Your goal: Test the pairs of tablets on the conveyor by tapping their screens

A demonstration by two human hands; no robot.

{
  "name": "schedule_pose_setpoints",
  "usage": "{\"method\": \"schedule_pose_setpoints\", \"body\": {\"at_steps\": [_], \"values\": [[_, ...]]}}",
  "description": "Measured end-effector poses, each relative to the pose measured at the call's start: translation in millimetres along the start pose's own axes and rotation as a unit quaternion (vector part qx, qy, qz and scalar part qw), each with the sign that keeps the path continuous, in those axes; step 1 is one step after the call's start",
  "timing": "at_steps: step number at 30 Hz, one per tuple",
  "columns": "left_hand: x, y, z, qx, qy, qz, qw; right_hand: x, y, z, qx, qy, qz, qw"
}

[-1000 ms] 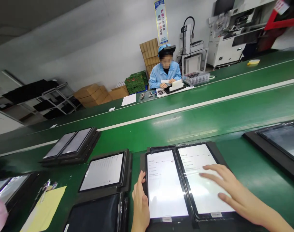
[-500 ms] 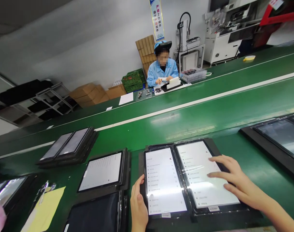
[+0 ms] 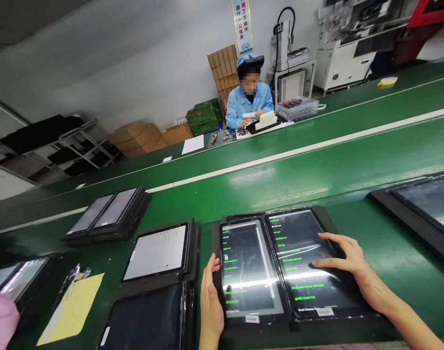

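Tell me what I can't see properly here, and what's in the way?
Head view: writing on the left tablet beside the left hand, mostly too small and blurred.
Head view: part of the right tablet next to it, hidden behind the right hand.
Head view: the far-right tablet, cut off by the right edge.
Head view: the pink sleeve's wearer, beyond the left edge.

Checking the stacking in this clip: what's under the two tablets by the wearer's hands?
Under the left tablet and right tablet, a black base shows at the edges; a dark glossy rim peeks out past the left one's top. Whatever lies beneath their middles is covered.
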State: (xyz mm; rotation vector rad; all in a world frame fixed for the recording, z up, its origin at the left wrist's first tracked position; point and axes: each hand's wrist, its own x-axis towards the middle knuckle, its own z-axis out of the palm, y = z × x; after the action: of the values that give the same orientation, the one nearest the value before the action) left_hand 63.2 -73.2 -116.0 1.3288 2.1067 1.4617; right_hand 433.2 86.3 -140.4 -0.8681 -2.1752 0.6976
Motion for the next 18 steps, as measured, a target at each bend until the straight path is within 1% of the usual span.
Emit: {"method": "schedule_pose_setpoints", "body": {"at_steps": [3, 5, 6, 7, 9, 11, 12, 13, 14, 16, 17, 18], "values": [[-3.0, -0.7, -0.3, -0.026, 0.069, 0.008, 0.997, -4.0, 10.3, 3.4, -0.052, -0.017, -0.017, 0.998], [-6.7, 1.3, -2.8, 0.001, 0.097, 0.043, 0.994, -6.3, 14.4, 5.4, -0.07, -0.019, -0.021, 0.997], [-8.6, 2.9, -4.1, 0.023, 0.1, 0.07, 0.992, -7.2, 14.8, 5.9, -0.068, -0.008, -0.01, 0.998], [-10.4, 4.9, -5.2, 0.045, 0.092, 0.099, 0.99, -7.9, 14.3, 5.9, -0.058, 0.012, 0.009, 0.998], [-12.9, 9.7, -6.7, 0.089, 0.044, 0.141, 0.985, -8.7, 11.6, 4.4, -0.019, 0.054, 0.046, 0.997], [-14.1, 14.0, -7.2, 0.136, -0.016, 0.153, 0.979, -8.6, 9.1, 2.1, 0.027, 0.086, 0.065, 0.994], [-14.3, 15.4, -7.2, 0.155, -0.032, 0.156, 0.975, -8.2, 8.4, 1.1, 0.048, 0.099, 0.067, 0.992], [-14.5, 16.2, -7.3, 0.167, -0.029, 0.16, 0.972, -7.7, 8.1, 0.4, 0.068, 0.113, 0.068, 0.989], [-14.4, 16.2, -7.3, 0.17, -0.008, 0.166, 0.971, -7.1, 8.2, 0.0, 0.085, 0.131, 0.073, 0.985], [-13.5, 14.6, -7.1, 0.149, 0.054, 0.17, 0.973, -6.0, 9.0, -0.4, 0.111, 0.17, 0.083, 0.976], [-12.5, 13.6, -6.6, 0.131, 0.075, 0.163, 0.975, -5.4, 9.5, -0.5, 0.12, 0.181, 0.084, 0.973], [-11.4, 12.6, -5.9, 0.11, 0.082, 0.15, 0.979, -4.6, 9.9, -0.9, 0.122, 0.183, 0.081, 0.972]]}}
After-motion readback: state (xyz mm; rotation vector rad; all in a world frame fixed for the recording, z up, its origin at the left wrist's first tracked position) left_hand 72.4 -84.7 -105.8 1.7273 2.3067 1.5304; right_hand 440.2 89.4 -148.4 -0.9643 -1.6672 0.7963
